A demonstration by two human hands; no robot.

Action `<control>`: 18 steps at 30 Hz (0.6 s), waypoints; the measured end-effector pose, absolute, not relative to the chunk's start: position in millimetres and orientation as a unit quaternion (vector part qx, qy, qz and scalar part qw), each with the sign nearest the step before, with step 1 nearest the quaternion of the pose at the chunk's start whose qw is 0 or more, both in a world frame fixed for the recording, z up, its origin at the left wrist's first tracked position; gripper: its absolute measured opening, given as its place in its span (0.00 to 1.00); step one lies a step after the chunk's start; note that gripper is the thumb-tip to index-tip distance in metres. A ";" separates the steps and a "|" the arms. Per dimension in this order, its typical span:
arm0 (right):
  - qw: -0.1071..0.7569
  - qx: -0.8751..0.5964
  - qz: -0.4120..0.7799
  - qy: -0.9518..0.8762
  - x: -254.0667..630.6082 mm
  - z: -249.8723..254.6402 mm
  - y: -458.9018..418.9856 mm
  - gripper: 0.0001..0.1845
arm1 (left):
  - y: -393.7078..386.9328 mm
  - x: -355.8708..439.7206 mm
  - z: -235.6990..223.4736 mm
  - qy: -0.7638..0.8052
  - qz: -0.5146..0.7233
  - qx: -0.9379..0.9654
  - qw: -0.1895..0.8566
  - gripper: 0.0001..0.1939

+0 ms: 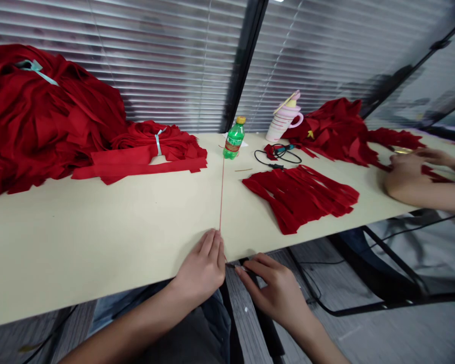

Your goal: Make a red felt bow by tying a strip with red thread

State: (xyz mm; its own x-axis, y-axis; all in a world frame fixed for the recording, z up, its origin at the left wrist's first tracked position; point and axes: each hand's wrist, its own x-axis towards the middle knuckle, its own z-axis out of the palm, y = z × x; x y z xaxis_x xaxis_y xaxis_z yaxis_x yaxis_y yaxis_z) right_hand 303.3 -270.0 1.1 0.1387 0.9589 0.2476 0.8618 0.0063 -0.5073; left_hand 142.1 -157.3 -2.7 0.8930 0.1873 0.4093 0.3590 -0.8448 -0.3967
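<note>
My left hand rests at the near edge of the beige table, fingers together, fingertips pressing the near end of a thin red thread. That thread runs straight along the seam between two tabletops toward a green bottle. Just below the table edge, my right hand has its fingers curled and pinched near the thread's end; what it holds is too small to see.
A big heap of red cloth lies at the back left, with a tied bundle beside it. Cut red strips lie right of the seam. Behind them are a black cable, a pink cup and more red cloth. Another person's hands work at the far right.
</note>
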 end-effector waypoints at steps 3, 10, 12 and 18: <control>0.283 -0.699 0.084 -0.651 302.5 1.3 -269.5 0.12 | -157.2 142.2 -3.1 -0.144 -0.180 -0.944 0.238 0.22; 0.282 -0.702 0.075 -0.649 302.5 2.2 -268.2 0.12 | -157.0 143.1 -3.7 -0.147 -0.182 -0.943 0.237 0.22; 0.281 -0.703 0.076 -0.649 302.5 2.7 -268.6 0.12 | -157.5 142.9 -3.6 -0.146 -0.183 -0.943 0.237 0.22; 0.275 -0.702 0.082 -0.652 301.2 4.1 -269.0 0.13 | -157.7 142.3 -3.8 -0.146 -0.180 -0.943 0.238 0.22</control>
